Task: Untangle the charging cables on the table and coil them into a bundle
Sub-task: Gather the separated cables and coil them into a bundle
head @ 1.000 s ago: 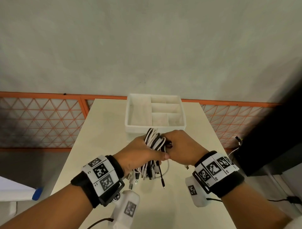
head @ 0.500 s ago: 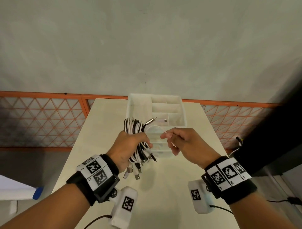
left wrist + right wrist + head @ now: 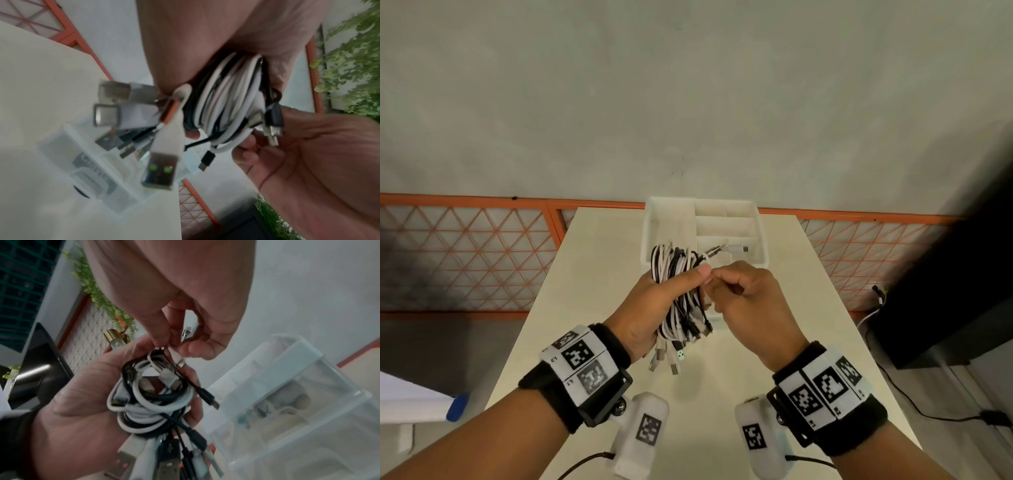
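Note:
A coiled bundle of black and white charging cables [image 3: 678, 274] [image 3: 224, 104] [image 3: 150, 402] is held above the table. My left hand [image 3: 654, 305] [image 3: 78, 410] grips its middle, thumb across the front. Several USB plugs [image 3: 671, 356] [image 3: 160, 168] hang below the fist. Two connector ends [image 3: 726, 249] stick out to the right at the top. My right hand [image 3: 743, 298] [image 3: 174, 331] is curled against the bundle's right side, and its fingertips pinch a cable end by my left thumb.
A translucent white divided organiser box [image 3: 722, 222] [image 3: 292, 386] [image 3: 86, 175] stands at the far end of the cream table [image 3: 592, 274], just behind the hands. An orange mesh fence [image 3: 465, 260] runs behind the table. A dark cabinet [image 3: 945, 308] stands to the right.
The hands parted, the left carrying the bundle up and left, while the right drew a white strand out sideways. Now the right hand has come back against the bundle and pinches a cable end.

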{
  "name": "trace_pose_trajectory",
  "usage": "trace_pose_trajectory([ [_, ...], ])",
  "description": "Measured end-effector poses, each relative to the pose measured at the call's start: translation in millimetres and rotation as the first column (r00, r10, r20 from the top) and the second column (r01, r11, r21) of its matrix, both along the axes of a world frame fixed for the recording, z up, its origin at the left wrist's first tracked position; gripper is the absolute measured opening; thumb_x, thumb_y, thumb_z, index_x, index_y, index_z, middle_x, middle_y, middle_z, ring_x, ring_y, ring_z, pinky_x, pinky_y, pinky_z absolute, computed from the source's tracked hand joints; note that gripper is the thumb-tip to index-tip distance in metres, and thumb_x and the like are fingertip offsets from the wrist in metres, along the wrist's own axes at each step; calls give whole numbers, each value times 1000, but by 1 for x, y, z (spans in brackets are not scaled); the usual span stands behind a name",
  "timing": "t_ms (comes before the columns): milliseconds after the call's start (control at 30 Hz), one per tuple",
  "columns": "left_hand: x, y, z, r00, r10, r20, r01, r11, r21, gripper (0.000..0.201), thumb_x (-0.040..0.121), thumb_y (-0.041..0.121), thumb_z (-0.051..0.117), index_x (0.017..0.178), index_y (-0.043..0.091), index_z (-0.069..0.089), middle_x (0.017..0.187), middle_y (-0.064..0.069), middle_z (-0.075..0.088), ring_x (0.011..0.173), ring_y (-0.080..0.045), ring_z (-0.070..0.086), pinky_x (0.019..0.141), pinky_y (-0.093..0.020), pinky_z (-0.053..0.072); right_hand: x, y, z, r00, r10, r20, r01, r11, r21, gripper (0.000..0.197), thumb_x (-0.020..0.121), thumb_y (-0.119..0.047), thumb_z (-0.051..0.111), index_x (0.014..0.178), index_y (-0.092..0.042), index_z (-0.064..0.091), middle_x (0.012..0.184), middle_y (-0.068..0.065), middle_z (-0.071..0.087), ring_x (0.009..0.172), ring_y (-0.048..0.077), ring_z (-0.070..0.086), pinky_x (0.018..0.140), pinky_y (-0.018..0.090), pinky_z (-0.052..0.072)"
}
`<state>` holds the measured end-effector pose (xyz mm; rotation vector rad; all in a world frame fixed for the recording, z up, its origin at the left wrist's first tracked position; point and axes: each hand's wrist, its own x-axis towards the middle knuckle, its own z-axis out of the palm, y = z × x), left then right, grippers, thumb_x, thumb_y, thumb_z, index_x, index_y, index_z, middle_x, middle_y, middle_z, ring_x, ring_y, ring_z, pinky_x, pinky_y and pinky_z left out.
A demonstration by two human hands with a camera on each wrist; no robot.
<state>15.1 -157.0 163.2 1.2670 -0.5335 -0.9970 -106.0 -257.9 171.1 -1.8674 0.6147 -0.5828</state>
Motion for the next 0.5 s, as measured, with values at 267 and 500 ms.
trace_pose_trajectory([
  [267,-6,1,0,997,-50,67,52,998,-38,29,89,30,66,71,8,65,61,-14,54,60,-26,55,56,-32,49,2,4,-5,985,104,135,-129,974,188,22,93,12,53,91,-1,71,64,8,67,60,23,64,64,35,57],
  [500,0,5,-6,997,-57,49,61,996,-71,28,83,23,73,95,-2,71,82,-21,65,79,-34,65,71,-38,54,-1,-4,-3,978,114,176,-144,975,170,23,97,5,56,101,-10,74,72,8,69,64,20,63,65,25,54],
])
